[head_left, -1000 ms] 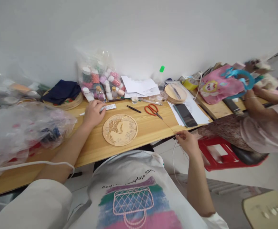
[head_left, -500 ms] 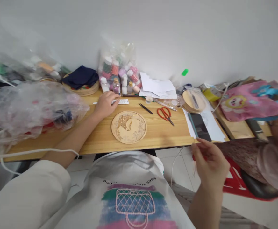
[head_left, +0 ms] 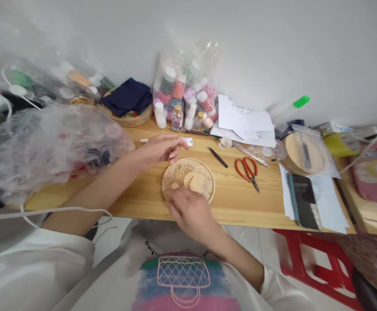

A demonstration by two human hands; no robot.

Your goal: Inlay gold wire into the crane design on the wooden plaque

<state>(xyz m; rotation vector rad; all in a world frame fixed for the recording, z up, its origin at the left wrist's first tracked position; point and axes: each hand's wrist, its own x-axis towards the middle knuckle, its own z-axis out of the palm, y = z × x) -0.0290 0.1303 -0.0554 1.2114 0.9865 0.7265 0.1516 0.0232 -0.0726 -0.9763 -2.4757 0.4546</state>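
Observation:
A round wooden disc (head_left: 193,177) with a bird pattern lies near the front edge of the wooden table (head_left: 143,194). My right hand (head_left: 190,211) rests on the disc's near edge, blurred by motion, so its fingers are unclear. My left hand (head_left: 160,149) hovers just left of and above the disc, fingers pinched on a thin short item I cannot name. A small white label (head_left: 185,141) lies just beyond that hand.
A bag of bead bottles (head_left: 188,101) stands at the wall, beside white papers (head_left: 245,121) and a dark cloth on a hoop (head_left: 127,101). Red scissors (head_left: 248,168), black tweezers (head_left: 217,157) and a phone (head_left: 303,201) lie right of the disc. A crumpled plastic bag (head_left: 52,147) fills the left.
My right hand has swung in from beyond the table's right edge onto the disc's near rim. My left hand has left the white label and come toward the disc. The view has turned left.

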